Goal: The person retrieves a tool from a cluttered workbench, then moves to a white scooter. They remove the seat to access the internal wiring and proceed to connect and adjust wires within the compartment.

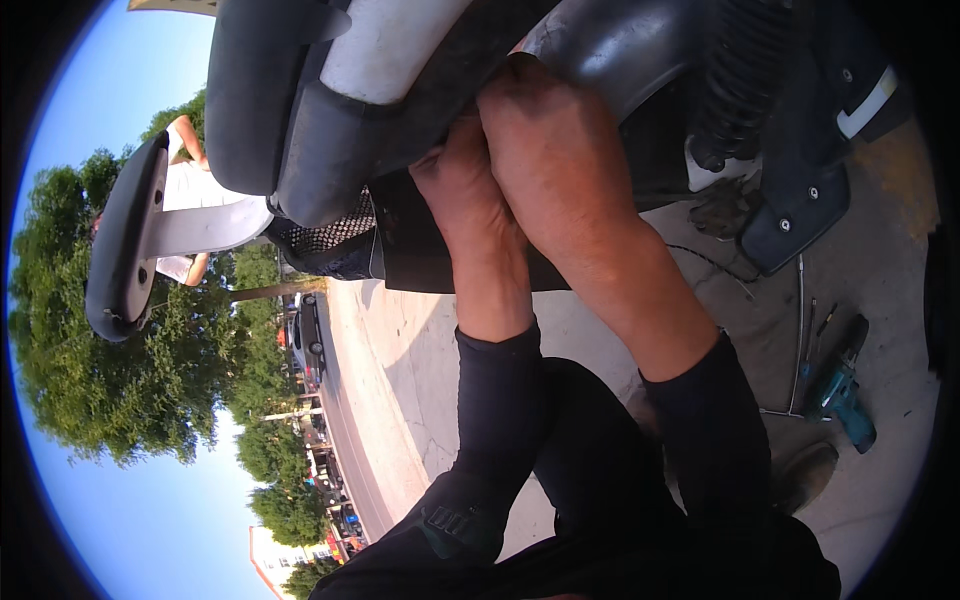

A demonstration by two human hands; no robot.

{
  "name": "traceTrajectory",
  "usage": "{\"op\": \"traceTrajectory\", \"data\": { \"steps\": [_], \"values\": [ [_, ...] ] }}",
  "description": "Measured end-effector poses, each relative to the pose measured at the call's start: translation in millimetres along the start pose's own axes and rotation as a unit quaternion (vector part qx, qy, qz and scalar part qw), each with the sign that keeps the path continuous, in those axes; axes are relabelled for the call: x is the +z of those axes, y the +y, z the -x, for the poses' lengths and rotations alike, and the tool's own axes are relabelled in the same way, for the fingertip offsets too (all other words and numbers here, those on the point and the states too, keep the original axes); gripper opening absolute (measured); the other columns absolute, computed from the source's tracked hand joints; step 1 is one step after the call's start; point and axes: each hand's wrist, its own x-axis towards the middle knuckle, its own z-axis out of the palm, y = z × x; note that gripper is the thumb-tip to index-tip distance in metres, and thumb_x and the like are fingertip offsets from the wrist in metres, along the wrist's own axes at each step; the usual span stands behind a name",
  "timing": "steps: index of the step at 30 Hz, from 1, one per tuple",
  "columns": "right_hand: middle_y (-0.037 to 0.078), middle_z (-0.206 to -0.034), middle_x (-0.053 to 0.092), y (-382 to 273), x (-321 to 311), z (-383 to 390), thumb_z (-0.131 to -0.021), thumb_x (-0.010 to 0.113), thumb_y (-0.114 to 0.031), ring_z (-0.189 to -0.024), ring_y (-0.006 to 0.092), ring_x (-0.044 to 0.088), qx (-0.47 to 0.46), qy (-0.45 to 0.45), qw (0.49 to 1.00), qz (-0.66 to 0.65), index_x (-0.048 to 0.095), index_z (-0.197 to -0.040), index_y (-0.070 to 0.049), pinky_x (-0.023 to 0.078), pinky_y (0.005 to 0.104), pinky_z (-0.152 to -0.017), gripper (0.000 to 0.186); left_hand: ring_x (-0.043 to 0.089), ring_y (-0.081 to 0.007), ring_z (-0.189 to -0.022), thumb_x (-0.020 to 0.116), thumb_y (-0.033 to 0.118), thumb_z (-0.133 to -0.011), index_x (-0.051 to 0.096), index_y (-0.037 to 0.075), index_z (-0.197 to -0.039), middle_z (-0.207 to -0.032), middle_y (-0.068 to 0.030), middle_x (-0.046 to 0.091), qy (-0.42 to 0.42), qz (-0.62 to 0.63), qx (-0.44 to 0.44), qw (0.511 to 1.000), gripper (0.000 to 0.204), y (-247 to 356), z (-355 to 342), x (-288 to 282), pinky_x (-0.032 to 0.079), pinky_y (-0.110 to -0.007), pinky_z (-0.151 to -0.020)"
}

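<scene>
Both of my hands reach up under the dark body of a scooter-like vehicle (345,150), against its underside. My left hand (458,180) is bent at the wrist beneath a black rounded panel, and its fingers are mostly hidden. Just right of it and overlapping it, my right hand (545,120) presses in next to a glossy dark curved part (625,45). The right fingers are out of sight behind the knuckles and the body. Whatever either hand touches in there cannot be made out. To the right hangs a black ribbed bellows (748,80).
A padded backrest (118,240) on a pale metal bracket juts out left; a person in white (185,185) stands beyond. On the concrete at right lie a teal cordless drill (848,405), a thin metal rod (800,340) and a screwdriver (826,320). A parked car (308,335) stands along the road.
</scene>
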Motion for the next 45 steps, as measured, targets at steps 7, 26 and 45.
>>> {"op": "traceTrajectory", "data": {
  "steps": [7,26,45],
  "values": [
    [0.025,-0.087,0.065,0,1,1,-0.084,0.063,-0.002,-0.081,0.0432,0.067,0.039,-0.046,0.998,0.000,0.063,-0.097,0.001,0.056,0.0488,-0.071,0.014,0.060,-0.0189,-0.116,0.071,0.005,-0.091,0.058,-0.002,-0.132,-0.130,-0.0107,0.063,0.062,0.039,0.013,0.997,0.043,6,6,12,0.049,-0.035,-0.101],
    [0.026,-0.084,0.065,2,-6,-7,-0.080,0.059,0.003,-0.081,0.0461,0.064,0.021,-0.050,0.990,-0.132,0.065,-0.086,0.004,0.053,0.0520,-0.071,0.009,0.064,-0.0176,-0.107,0.071,0.004,-0.090,0.060,-0.002,-0.126,-0.123,-0.0100,0.065,0.104,0.104,-0.042,0.988,0.038,6,8,13,0.054,-0.033,-0.092],
    [0.024,-0.097,0.065,5,13,0,-0.085,0.061,-0.004,-0.073,0.0401,0.069,0.006,0.030,0.991,-0.132,0.061,-0.104,0.004,0.059,0.0448,-0.061,0.020,0.062,-0.0192,-0.113,0.067,0.010,-0.094,0.060,-0.005,-0.129,-0.127,-0.0130,0.064,0.081,0.006,0.019,0.996,0.039,12,2,12,0.050,-0.035,-0.100]
  ]
}}
